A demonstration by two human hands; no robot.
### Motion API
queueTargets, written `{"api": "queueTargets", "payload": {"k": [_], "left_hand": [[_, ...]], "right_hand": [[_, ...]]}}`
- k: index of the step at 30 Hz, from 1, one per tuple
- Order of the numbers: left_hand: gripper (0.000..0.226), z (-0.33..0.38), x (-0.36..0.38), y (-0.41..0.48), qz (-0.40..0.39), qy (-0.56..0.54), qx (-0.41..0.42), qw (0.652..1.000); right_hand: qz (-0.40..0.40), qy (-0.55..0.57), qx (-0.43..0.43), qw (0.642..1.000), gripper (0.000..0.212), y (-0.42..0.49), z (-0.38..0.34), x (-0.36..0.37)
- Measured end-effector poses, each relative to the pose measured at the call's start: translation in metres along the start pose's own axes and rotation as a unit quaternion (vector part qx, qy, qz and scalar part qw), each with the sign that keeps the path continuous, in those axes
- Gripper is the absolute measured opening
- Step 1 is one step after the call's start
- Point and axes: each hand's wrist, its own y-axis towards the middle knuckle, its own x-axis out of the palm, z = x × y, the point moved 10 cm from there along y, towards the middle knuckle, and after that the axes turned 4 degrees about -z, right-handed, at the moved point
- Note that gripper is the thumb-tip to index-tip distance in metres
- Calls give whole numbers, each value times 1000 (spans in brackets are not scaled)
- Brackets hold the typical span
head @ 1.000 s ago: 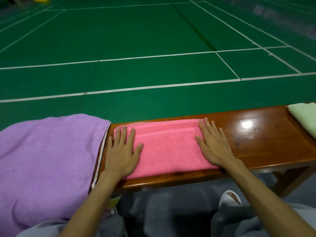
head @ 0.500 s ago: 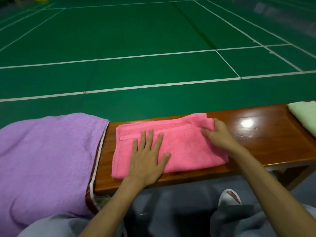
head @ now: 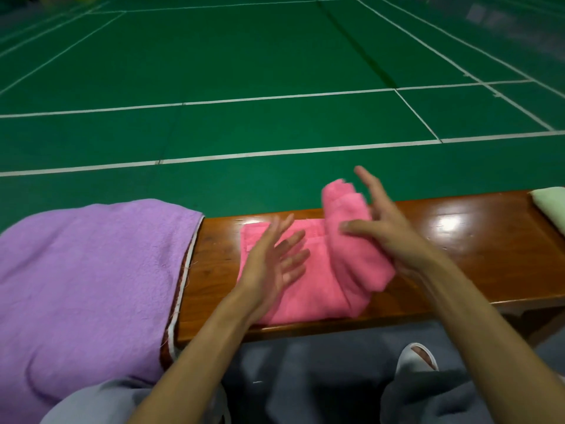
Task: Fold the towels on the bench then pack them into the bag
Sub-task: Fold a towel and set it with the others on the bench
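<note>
Your pink towel lies on the wooden bench straight in front of you, its left part flat on the wood and its right part raised off the surface in a thick, upright fold. Your right hand holds that raised fold: the thumb lies across the side facing you, while the fingers stand straight and fanned out behind it, so the cloth is pinched between thumb and palm. Your left hand is over the flat left part of the towel, turned partly on edge with its fingers spread apart and gripping nothing (it is blurred, so you cannot tell whether the fingertips touch the cloth). A purple towel is draped over the bench's left end, apart from the pink one, with bare wood between them. A pale green towel lies at the far right end, well apart from your hands. Beyond the bench runs a green court floor marked with white lines. Below the near edge you can see your grey trousers and one pale slipper.
</note>
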Motion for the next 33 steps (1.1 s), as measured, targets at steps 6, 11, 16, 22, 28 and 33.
{"api": "queueTargets", "payload": {"k": [6,11,16,22,28,33], "left_hand": [[26,-2,-29,-8,26,-101,-69,992],[51,9,-72,1,95,-34,-49,994],[54,17,-81,15,65,-11,-58,996],[56,53,-94,11,162,369,82,911],[64,39,-27,-16,143,774,259,560],[68,-12,-45,3,63,823,140,548]], "right_hand": [[-128,65,-6,990,97,3,8,81],[-39,63,0,997,92,7,31,41],[-9,-7,19,1000,94,1,63,34],[49,-265,-61,961,79,-6,52,32],[53,-600,-200,772,69,0,37,75],[-98,-651,-76,749,76,9,99,89]]}}
